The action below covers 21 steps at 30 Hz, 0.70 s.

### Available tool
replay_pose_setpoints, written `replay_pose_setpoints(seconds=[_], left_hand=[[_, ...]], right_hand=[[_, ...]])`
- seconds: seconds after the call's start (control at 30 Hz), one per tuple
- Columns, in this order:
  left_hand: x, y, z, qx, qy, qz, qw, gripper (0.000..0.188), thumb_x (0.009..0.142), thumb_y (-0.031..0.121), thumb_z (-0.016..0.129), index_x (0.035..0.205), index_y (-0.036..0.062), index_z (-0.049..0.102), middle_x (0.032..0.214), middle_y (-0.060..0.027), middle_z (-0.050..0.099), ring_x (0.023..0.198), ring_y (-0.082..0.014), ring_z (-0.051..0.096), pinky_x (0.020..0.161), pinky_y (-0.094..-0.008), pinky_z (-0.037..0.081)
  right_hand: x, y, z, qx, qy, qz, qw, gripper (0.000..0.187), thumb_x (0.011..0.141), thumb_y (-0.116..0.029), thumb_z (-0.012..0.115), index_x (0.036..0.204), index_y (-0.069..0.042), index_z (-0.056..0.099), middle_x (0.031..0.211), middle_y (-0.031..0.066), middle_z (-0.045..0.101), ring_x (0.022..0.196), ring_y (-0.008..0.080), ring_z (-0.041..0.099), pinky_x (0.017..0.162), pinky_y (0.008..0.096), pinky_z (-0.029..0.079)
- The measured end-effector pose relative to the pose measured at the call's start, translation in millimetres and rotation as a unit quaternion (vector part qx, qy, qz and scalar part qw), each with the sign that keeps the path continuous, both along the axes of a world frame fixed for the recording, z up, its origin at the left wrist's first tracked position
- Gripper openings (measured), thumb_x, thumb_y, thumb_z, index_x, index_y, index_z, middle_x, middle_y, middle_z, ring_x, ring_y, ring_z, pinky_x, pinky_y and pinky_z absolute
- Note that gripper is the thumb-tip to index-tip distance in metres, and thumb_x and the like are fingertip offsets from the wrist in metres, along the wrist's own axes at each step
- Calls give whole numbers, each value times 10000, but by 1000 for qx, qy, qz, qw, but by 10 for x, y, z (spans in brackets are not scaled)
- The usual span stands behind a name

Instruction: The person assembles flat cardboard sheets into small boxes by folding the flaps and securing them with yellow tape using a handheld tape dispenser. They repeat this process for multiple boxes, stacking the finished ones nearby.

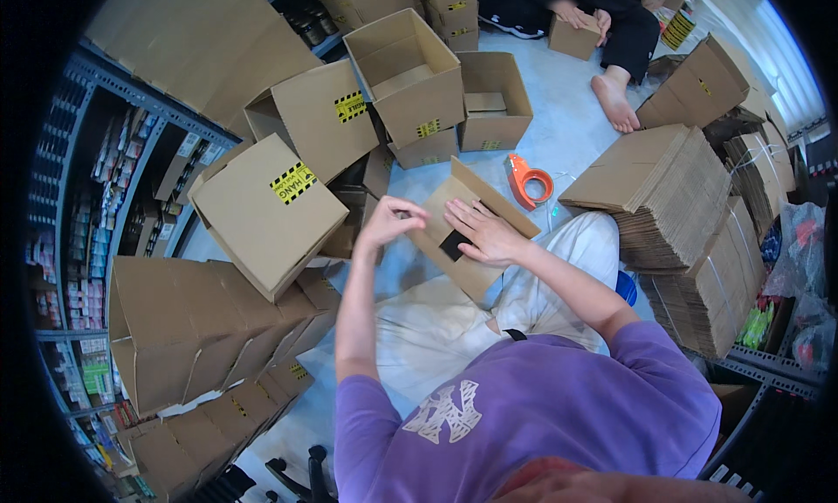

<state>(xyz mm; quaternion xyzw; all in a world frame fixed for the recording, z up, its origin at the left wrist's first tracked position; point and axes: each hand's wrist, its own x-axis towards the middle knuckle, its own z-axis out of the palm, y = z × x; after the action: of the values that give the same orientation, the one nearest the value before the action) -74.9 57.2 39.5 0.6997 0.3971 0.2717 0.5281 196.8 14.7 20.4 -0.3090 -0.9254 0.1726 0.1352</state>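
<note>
A small brown cardboard box (473, 280), partly unfolded with raised side flaps, lies tilted before my crossed legs. My right hand (485, 233) rests flat on its inner face, fingers stretched out. Beside the palm a dark rectangular patch (454, 244) shows on the cardboard. At the box's left edge my left hand (393, 223) is closed, thumb and fingertips drawn together; whatever they pinch, if anything, is too small to make out. An orange tape dispenser (515, 176) lies on the floor just beyond the box, to the right.
Bundled flat cardboard (668, 202) is piled at the right. Several cardboard boxes (262, 210) crowd the left and far side, some with yellow-black tape. A metal shelf (161, 162) lines the left. Another person's hands (587, 18) hold a small box at the far right.
</note>
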Motion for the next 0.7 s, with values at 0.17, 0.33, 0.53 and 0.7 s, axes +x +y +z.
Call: replay_pose_setpoints(seconds=[0.17, 0.33, 0.53, 0.7], left_hand=[[481, -140, -284, 204, 67, 194, 957, 389, 641, 205, 862, 956, 29, 718, 759, 0, 623, 672, -93, 529, 603, -256, 445], [488, -406, -450, 91, 4, 321, 943, 536, 610, 124, 886, 1090, 13, 678, 774, -2, 599, 699, -99, 538, 649, -249, 485], [452, -526, -448, -5, -87, 346, 934, 486, 660, 94, 864, 1101, -7, 686, 838, -47, 678, 688, -63, 577, 624, -229, 501], [514, -552, -371, -28, -21, 386, 922, 381, 684, 71, 841, 1036, -3, 716, 809, -85, 719, 651, -65, 618, 633, -217, 508]], right_hand=[[328, -10, 682, 192, -11, -97, 977, 584, 925, -198, 515, 1447, -31, 311, 1409, 207, 441, 1298, 386, 421, 1078, 478, 334], [389, -153, 555, -130, 45, -239, 961, 601, 931, -317, 531, 1435, -58, 331, 1388, 213, 457, 1270, 395, 437, 1000, 457, 412], [216, -622, 106, -63, -55, -157, 984, 675, 941, -485, 467, 1505, -182, 253, 1577, 164, 91, 1457, 354, 82, 1052, 707, 107], [407, -511, -9, -156, 43, -133, 978, 590, 962, -449, 446, 1462, -159, 326, 1554, 174, 177, 1440, 367, 159, 1111, 602, 142]])
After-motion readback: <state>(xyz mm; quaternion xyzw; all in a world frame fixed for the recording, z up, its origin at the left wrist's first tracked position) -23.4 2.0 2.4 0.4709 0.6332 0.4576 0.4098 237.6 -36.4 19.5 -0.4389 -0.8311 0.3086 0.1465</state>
